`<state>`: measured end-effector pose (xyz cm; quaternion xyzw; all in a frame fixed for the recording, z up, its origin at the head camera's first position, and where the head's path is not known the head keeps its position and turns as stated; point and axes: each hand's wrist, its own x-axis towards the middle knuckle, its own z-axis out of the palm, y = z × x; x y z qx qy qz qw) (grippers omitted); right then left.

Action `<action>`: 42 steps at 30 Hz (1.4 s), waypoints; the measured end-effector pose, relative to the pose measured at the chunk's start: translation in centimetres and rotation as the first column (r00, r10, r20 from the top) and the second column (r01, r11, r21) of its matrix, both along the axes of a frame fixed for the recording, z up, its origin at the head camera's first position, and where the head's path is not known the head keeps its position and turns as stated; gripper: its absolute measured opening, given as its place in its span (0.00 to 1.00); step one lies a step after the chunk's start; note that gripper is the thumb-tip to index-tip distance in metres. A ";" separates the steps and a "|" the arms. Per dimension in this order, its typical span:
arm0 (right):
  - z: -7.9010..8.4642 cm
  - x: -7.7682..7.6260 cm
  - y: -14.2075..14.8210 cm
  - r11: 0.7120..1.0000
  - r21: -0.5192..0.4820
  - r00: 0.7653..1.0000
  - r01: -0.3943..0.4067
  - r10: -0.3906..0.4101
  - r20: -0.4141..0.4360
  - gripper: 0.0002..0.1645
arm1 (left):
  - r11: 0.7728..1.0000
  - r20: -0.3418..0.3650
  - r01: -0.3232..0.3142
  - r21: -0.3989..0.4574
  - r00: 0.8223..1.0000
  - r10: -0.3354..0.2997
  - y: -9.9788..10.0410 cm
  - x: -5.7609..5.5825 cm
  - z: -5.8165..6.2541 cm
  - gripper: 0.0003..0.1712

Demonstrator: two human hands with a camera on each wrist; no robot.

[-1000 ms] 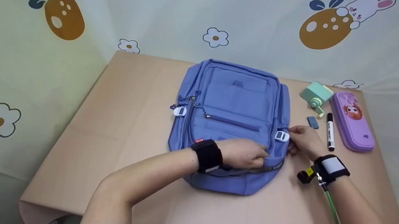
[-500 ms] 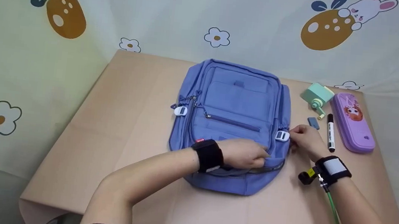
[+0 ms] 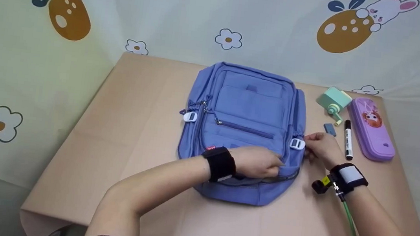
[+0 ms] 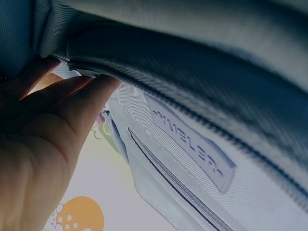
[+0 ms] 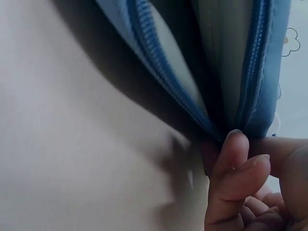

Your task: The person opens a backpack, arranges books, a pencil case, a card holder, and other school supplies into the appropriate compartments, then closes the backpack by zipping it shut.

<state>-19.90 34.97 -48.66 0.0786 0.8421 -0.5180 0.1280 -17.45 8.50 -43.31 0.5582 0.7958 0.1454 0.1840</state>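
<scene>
A blue backpack point(image 3: 251, 103) lies flat on the table, its front panel up and its zipped opening gaping along the near side. My left hand point(image 3: 254, 161) reaches across the lower front; in the left wrist view its fingers point(image 4: 91, 96) pinch the cloth beside the zipper edge. At the backpack's right side, just past a white buckle point(image 3: 297, 144), my right hand point(image 3: 321, 145) grips the bag with finger and thumb. The right wrist view shows these fingertips right where the two zipper rows point(image 5: 163, 72) meet; the zipper pull is hidden.
Right of the bag lie a mint-green crank sharpener point(image 3: 334, 98), a small blue eraser point(image 3: 329, 129), a black-and-white marker point(image 3: 348, 139) and a purple pencil case point(image 3: 371, 128). A green cable point(image 3: 355, 233) runs along my right forearm. Printed cloth hangs behind the table point(image 3: 122, 124).
</scene>
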 end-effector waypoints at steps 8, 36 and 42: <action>0.3 -0.1 0.4 0.999 -0.044 0.995 -0.023 0.027 0.093 0.25 | 1.000 -0.021 -0.006 0.002 1.000 0.006 0.1 -0.1 0.2 0.15; 0.4 1.7 -0.2 0.738 0.665 0.842 -0.114 0.428 -0.330 0.07 | 0.997 -0.023 -0.068 -0.029 0.997 0.067 0.1 0.5 -0.2 0.17; 0.8 2.4 -0.3 0.717 0.687 0.833 -0.121 0.449 -0.321 0.05 | 0.997 -0.027 -0.065 -0.029 0.998 0.064 0.2 0.6 -0.3 0.17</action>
